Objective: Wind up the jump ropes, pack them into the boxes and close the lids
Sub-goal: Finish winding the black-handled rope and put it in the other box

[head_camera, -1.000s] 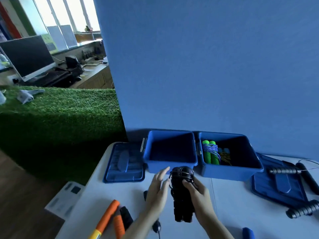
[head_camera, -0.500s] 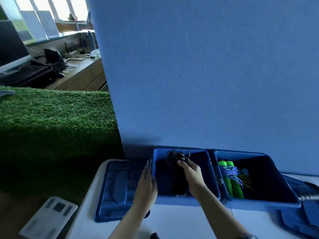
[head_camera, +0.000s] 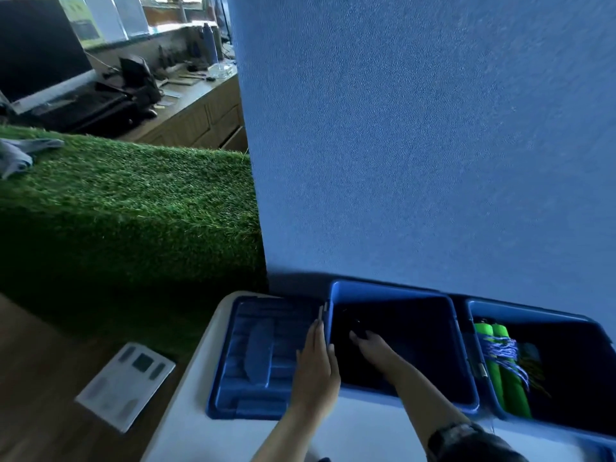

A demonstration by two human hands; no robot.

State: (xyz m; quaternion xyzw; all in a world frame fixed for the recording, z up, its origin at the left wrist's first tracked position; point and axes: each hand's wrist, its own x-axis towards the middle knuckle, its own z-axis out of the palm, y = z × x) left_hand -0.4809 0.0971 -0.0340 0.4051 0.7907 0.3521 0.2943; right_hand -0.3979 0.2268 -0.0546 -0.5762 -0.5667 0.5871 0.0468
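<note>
My right hand (head_camera: 368, 345) is down inside the left blue box (head_camera: 396, 288), reaching toward the dark bottom of it, with my forearm crossing over the box's near wall. Something black sits at my fingertips (head_camera: 357, 334), which looks like the wound black jump rope (head_camera: 357, 323), but the inside of the box is so dark that I cannot tell whether my fingers are closed on it or merely touching it. My left hand (head_camera: 315, 368) lies flat and open, fingers stretched straight out together, holding nothing; it rests on the right part of the blue lid (head_camera: 253, 355) with its edge against the outer left wall of that box. The lid lies flat on the white table (head_camera: 186, 411), near the table's far left corner, just beside the box and touching it along the hinge side. To the right, touching the first box, stands a second blue box (head_camera: 533, 311) along the table's far edge, against the blue wall (head_camera: 416, 145). In it lies a jump rope with green handles (head_camera: 500, 371), the two handles side by side along the box's left wall, with a blue and white cord wrapped around them. Off the table's left edge, a flat white scale (head_camera: 125, 385) sits on the wooden floor, beside a block covered in green turf (head_camera: 133, 211).
</note>
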